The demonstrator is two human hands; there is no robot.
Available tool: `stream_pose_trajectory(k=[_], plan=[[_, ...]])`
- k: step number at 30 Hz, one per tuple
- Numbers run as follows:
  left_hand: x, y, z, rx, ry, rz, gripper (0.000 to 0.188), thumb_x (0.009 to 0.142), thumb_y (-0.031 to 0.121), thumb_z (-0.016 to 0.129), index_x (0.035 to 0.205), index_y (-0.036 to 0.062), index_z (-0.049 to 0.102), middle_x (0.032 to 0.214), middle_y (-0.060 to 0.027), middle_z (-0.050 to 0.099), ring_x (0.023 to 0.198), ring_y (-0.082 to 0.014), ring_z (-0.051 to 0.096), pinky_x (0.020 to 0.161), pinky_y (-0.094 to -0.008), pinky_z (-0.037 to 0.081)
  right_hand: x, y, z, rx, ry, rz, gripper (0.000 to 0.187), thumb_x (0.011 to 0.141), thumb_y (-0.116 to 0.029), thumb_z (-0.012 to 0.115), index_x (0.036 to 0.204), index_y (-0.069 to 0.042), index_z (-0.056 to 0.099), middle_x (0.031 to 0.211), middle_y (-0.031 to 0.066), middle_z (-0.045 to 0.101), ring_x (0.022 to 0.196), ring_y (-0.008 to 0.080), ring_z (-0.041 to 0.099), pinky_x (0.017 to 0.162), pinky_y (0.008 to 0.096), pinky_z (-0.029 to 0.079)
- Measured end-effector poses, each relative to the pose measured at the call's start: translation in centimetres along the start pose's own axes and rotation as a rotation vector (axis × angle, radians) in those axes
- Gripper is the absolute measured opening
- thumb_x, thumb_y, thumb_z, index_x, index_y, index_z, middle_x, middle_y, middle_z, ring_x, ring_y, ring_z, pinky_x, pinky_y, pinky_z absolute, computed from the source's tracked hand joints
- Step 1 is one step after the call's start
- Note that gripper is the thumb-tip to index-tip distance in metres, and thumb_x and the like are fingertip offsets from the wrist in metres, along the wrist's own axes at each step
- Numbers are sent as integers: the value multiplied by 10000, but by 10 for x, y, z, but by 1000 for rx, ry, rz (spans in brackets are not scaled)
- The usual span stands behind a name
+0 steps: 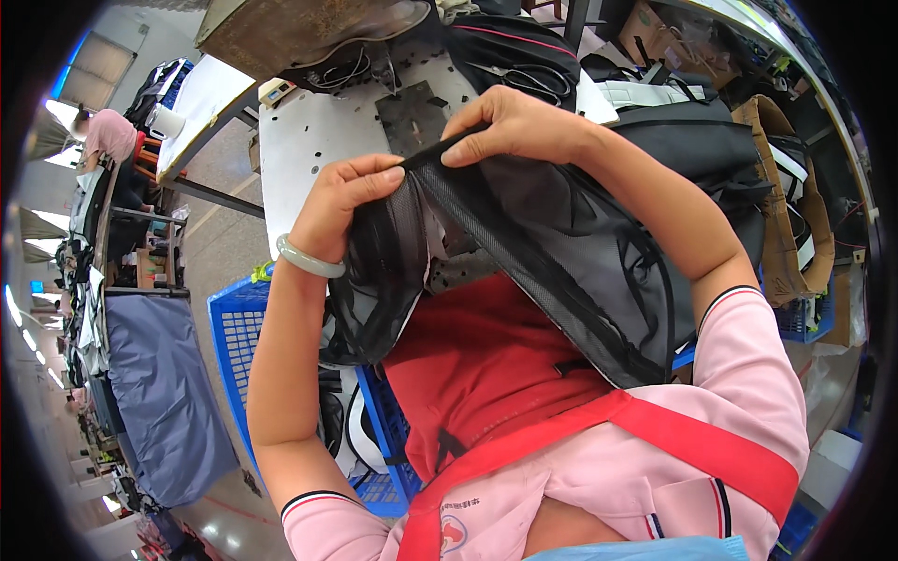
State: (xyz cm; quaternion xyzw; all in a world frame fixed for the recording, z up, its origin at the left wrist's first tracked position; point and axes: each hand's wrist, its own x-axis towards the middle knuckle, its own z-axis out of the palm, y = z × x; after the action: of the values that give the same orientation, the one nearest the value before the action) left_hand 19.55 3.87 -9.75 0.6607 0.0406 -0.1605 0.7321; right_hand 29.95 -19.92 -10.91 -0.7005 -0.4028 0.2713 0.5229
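A black and grey fabric piece with mesh and dark edging (571, 234), like part of a bag, hangs from both my hands in front of my red apron (486, 365). My left hand (351, 192), with a pale bangle at the wrist, pinches its dark edge between thumb and fingers. A short way to the right, my right hand (505, 131) grips the same edge, thumb toward me. The strip between the hands is pulled taut. Behind it lies the white work table (299, 150) with a dark metal plate (412, 117) on it.
A worn machine housing (281, 33) stands at the table's far side. Scissors (528, 79) lie on black fabric at the back right. Blue crates (238, 327) sit by my left side, and a cardboard box (786, 206) with pieces stands at the right. Another person (110, 136) is at far left.
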Motion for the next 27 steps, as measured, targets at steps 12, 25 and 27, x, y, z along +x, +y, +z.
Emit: stream_pose_trajectory(k=[12, 25, 27], plan=[[64, 9, -22, 25, 108, 35, 240, 859, 99, 681, 1041, -57, 677, 897, -81, 702, 760, -137, 666, 713, -242, 526, 40, 23, -34, -27, 167, 79, 370, 840, -250, 738, 1063, 44, 705, 955, 45, 689, 926, 103, 596, 884, 257, 438], [89, 3, -36, 41, 180, 25, 309, 885, 99, 628, 1119, -104, 630, 995, -128, 693, 839, -177, 678, 784, -279, 545, 63, 39, -41, 160, 147, 209, 389, 856, -232, 730, 1143, 27, 683, 1057, 73, 696, 964, 129, 636, 880, 251, 477], [92, 3, -36, 26, 195, 20, 308, 888, 95, 621, 1126, -100, 629, 1002, -130, 692, 839, -179, 678, 785, -277, 546, 65, 42, -43, 209, 138, 210, 393, 857, -229, 729, 1148, 31, 680, 1070, 79, 694, 973, 133, 638, 885, 251, 480]])
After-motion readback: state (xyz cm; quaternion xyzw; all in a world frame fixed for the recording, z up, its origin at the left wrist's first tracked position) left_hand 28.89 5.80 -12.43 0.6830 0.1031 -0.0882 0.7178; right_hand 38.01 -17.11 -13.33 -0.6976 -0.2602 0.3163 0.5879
